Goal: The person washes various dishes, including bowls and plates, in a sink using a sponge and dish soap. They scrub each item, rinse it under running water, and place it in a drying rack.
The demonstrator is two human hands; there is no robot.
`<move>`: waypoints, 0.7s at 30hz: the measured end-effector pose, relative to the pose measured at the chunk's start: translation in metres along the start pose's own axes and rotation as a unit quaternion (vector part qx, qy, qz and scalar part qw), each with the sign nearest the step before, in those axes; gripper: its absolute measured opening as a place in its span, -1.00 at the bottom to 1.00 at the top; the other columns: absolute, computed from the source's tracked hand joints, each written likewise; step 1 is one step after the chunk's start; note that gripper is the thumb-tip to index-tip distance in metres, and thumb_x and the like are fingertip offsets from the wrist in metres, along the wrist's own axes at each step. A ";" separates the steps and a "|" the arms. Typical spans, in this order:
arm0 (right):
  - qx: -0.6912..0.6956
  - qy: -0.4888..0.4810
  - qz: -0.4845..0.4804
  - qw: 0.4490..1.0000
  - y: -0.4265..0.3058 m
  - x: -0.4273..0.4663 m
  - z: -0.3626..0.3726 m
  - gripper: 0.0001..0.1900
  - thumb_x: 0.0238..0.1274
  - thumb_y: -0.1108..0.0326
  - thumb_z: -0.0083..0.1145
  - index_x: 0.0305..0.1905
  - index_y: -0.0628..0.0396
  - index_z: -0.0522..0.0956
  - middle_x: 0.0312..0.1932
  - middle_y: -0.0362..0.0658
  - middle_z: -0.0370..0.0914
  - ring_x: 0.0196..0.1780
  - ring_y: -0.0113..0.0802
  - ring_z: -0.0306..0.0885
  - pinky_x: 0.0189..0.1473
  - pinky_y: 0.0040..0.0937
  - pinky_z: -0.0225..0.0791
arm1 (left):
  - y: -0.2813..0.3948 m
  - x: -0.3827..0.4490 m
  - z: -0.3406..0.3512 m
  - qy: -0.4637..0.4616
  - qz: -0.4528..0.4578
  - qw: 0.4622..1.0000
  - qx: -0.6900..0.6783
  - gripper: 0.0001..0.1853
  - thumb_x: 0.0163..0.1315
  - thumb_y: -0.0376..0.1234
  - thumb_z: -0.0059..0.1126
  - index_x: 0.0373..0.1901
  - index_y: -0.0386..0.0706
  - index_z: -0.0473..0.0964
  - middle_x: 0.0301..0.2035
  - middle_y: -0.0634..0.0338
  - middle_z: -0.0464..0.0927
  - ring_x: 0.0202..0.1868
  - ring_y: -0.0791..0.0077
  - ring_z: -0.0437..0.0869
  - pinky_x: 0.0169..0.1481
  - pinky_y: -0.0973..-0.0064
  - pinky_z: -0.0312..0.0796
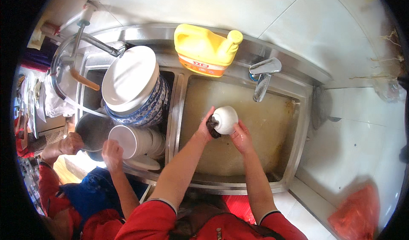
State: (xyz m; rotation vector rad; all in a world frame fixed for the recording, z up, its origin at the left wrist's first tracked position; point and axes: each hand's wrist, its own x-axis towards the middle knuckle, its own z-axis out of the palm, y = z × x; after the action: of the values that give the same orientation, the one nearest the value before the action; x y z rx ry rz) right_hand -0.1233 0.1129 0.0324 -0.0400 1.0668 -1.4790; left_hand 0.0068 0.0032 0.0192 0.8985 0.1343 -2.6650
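Observation:
A small white bowl [226, 119] is held on its side above the murky water in the right-hand sink basin [204, 163]. My right hand [241, 136] grips it by the near right side. In my left hand [207, 125] is a dark scrubbing pad [213, 128], pressed against the foot of the bowl. The inside of the bowl faces away from my left palm and is mostly hidden. Cloudy water hides the bottom of the basin.
A yellow detergent jug [204, 49] stands behind the basin, left of a chrome faucet [263, 77]. Stacked bowls [137, 93] and white cups [127, 141] fill the left basin. At left, a co-worker's hands [111, 153] hold a dark pot [94, 131] under a hose [83, 107].

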 end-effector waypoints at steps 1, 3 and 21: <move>0.157 0.041 0.020 0.987 0.007 0.006 -0.004 -0.71 0.43 0.36 -0.05 0.17 0.14 0.44 0.10 -0.14 0.55 0.15 -0.28 0.51 0.21 -0.28 0.37 | -0.008 -0.004 0.003 0.018 0.041 0.999 -0.008 -0.51 0.26 0.03 0.13 0.04 -0.12 0.54 -0.12 0.20 0.65 -0.15 0.32 0.68 0.00 0.29 0.52; 0.232 0.066 0.044 0.969 0.022 0.018 -0.014 -0.66 0.48 0.26 -0.13 0.21 0.15 0.40 0.16 -0.11 0.50 0.21 -0.25 0.48 0.27 -0.22 0.36 | -0.015 -0.005 0.008 0.076 0.119 0.990 0.027 -0.52 0.21 -0.07 0.26 0.05 -0.18 0.52 -0.10 0.18 0.63 -0.14 0.34 0.68 0.00 0.32 0.53; -0.181 0.169 0.183 0.951 0.069 0.075 -0.091 -0.60 0.22 0.07 0.03 -0.11 0.22 0.58 -0.15 -0.08 0.55 -0.09 -0.25 0.43 -0.04 -0.23 0.29 | -0.001 0.022 -0.104 -0.022 0.057 0.456 0.888 -0.58 0.12 -0.33 0.21 0.06 -0.20 0.47 -0.13 -0.06 0.60 -0.08 -0.01 0.62 -0.02 0.16 0.47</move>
State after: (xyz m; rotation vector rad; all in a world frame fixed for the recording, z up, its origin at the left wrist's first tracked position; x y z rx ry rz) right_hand -0.1429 0.1176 -0.1028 0.1511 1.5259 -0.9606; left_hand 0.0496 0.0181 -0.0764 0.9400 -2.8913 -1.6200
